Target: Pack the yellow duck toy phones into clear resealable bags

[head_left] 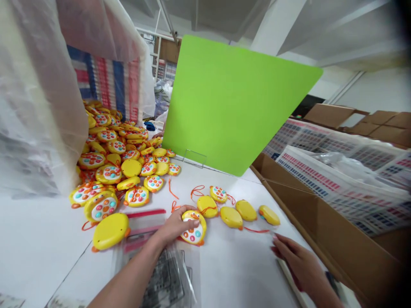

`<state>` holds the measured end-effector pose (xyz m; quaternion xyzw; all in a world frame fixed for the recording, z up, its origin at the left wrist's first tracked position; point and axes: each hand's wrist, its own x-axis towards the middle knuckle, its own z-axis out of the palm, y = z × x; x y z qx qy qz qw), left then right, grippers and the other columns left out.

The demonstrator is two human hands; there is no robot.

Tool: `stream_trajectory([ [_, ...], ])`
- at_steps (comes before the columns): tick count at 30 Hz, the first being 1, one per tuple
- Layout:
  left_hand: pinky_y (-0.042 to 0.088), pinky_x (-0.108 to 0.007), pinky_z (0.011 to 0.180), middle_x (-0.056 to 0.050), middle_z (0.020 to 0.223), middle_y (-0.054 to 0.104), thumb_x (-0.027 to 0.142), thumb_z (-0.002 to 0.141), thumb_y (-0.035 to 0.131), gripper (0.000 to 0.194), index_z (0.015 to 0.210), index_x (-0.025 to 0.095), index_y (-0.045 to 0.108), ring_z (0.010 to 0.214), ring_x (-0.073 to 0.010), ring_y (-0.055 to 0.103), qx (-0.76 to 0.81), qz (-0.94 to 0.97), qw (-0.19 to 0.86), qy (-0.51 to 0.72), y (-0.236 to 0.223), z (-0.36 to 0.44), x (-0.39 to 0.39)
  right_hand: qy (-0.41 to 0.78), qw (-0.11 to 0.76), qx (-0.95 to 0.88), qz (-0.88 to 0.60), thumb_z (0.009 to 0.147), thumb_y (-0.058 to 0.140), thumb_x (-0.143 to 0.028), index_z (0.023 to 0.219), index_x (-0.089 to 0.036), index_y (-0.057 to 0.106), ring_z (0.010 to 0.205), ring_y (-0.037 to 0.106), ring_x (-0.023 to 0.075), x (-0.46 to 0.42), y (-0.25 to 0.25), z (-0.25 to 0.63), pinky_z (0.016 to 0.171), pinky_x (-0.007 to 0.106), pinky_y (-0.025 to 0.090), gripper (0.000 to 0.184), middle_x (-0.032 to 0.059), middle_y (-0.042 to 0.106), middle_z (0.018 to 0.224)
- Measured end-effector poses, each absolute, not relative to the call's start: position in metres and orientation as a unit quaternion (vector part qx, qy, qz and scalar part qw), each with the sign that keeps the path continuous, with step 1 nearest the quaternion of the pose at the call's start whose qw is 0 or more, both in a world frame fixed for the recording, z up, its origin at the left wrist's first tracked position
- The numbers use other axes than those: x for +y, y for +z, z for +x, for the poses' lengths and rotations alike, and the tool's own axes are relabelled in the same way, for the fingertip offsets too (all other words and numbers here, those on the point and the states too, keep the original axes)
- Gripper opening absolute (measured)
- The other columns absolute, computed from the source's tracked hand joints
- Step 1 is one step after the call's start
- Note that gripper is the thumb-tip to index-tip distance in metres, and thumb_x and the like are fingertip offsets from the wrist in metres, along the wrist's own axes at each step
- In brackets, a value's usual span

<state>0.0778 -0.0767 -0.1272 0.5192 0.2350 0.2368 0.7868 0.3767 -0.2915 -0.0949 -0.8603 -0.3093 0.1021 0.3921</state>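
A yellow duck-shaped toy point(193, 233) with a white face of coloured buttons is gripped in my left hand point(176, 224), thumb across its front, just above the table. My right hand point(293, 259) is at the table's right side, slightly blurred, with fingers pressed together; whatever is at their tips is too small to make out. A red cord point(257, 230) lies just left of those fingertips. Several more duck toys point(231, 217) lie in a loose group beyond my hands, some face down. Under my left forearm are clear plastic bags point(170, 273) with red zip strips.
A large heap of duck toys point(131, 168) spills from a plastic-lined striped container point(120, 87) at the left. A green board point(237, 102) stands at the back on a wire stand point(195, 157). Cardboard boxes point(308, 209) and white crates point(321, 179) line the right side.
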Motion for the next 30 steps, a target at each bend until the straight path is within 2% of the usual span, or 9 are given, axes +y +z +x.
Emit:
stream_trajectory([
  [2,0.048,-0.024,0.062,-0.001,0.079,0.066,0.04,0.061,0.081,0.059,0.108,0.017,0.055,0.066,-0.0128,0.062,0.238,0.518,0.787,0.235,-0.126,0.078,-0.077,0.251,0.493,-0.284,-0.783,0.065,0.069,-0.05,0.101,-0.015,0.066,0.071,0.07,0.0252,-0.265,-0.088,0.335,0.066,0.037,0.058,0.051,0.0073,0.073,0.077],
  [4,0.048,-0.025,0.062,-0.002,0.08,0.067,0.041,0.06,0.082,0.06,0.108,0.017,0.055,0.065,-0.013,0.062,0.243,0.514,0.789,0.235,-0.126,0.078,-0.077,0.32,0.511,-0.272,-0.75,0.066,0.072,-0.049,0.101,-0.015,0.066,0.064,0.067,0.0204,-0.241,-0.09,0.299,0.063,0.033,0.058,0.049,0.0041,0.07,0.067],
  [7,0.048,-0.025,0.063,-0.003,0.082,0.067,0.042,0.058,0.082,0.061,0.106,0.016,0.055,0.066,-0.0135,0.062,0.242,0.51,0.789,0.243,-0.126,0.078,-0.078,0.371,0.554,-0.262,-0.697,0.064,0.075,-0.045,0.097,-0.018,0.067,0.061,0.064,0.0149,-0.215,-0.099,0.263,0.056,0.028,0.056,0.043,0.0033,0.07,0.083],
  [9,0.048,-0.026,0.064,-0.003,0.082,0.067,0.042,0.058,0.082,0.06,0.105,0.016,0.056,0.067,-0.0135,0.062,0.239,0.509,0.788,0.251,-0.127,0.078,-0.078,0.392,0.565,-0.262,-0.677,0.063,0.076,-0.044,0.098,-0.019,0.068,0.061,0.063,0.0137,-0.203,-0.105,0.249,0.055,0.027,0.056,0.043,0.0016,0.069,0.083],
  [12,0.048,-0.026,0.064,-0.003,0.082,0.067,0.042,0.059,0.082,0.059,0.105,0.016,0.055,0.067,-0.0136,0.062,0.239,0.507,0.788,0.254,-0.128,0.079,-0.078,0.41,0.565,-0.271,-0.663,0.064,0.075,-0.045,0.098,-0.019,0.068,0.063,0.063,0.0145,-0.193,-0.11,0.238,0.059,0.027,0.056,0.044,-0.0002,0.067,0.072],
  [21,0.049,-0.026,0.066,-0.003,0.084,0.067,0.039,0.06,0.082,0.058,0.105,0.016,0.055,0.07,-0.0144,0.062,0.238,0.507,0.792,0.243,-0.127,0.08,-0.077,0.411,0.597,-0.268,-0.635,0.067,0.073,-0.046,0.095,-0.02,0.065,0.064,0.061,0.0141,-0.195,-0.119,0.237,0.059,0.028,0.054,0.039,-0.0001,0.065,0.079],
  [23,0.049,-0.026,0.066,-0.003,0.085,0.067,0.039,0.06,0.082,0.057,0.106,0.016,0.056,0.07,-0.0143,0.063,0.241,0.511,0.789,0.24,-0.127,0.08,-0.077,0.4,0.607,-0.276,-0.628,0.067,0.071,-0.047,0.089,-0.021,0.062,0.057,0.057,0.0117,-0.195,-0.12,0.238,0.052,0.025,0.05,0.035,-0.0012,0.064,0.078],
  [26,0.05,-0.026,0.065,-0.003,0.085,0.068,0.039,0.061,0.081,0.056,0.106,0.016,0.056,0.069,-0.0138,0.063,0.246,0.517,0.787,0.233,-0.127,0.08,-0.077,0.382,0.604,-0.294,-0.635,0.074,0.065,-0.05,0.075,-0.021,0.057,0.044,0.044,0.0089,-0.194,-0.118,0.239,0.042,0.021,0.038,0.031,-0.0057,0.054,0.054],
  [30,0.05,-0.026,0.065,-0.003,0.085,0.068,0.039,0.063,0.081,0.055,0.106,0.017,0.056,0.069,-0.0141,0.063,0.247,0.521,0.786,0.223,-0.125,0.08,-0.077,0.354,0.589,-0.304,-0.66,0.077,0.061,-0.054,0.063,-0.021,0.047,0.039,0.034,0.0067,-0.195,-0.111,0.239,0.038,0.019,0.028,0.039,-0.0082,0.043,0.043],
])
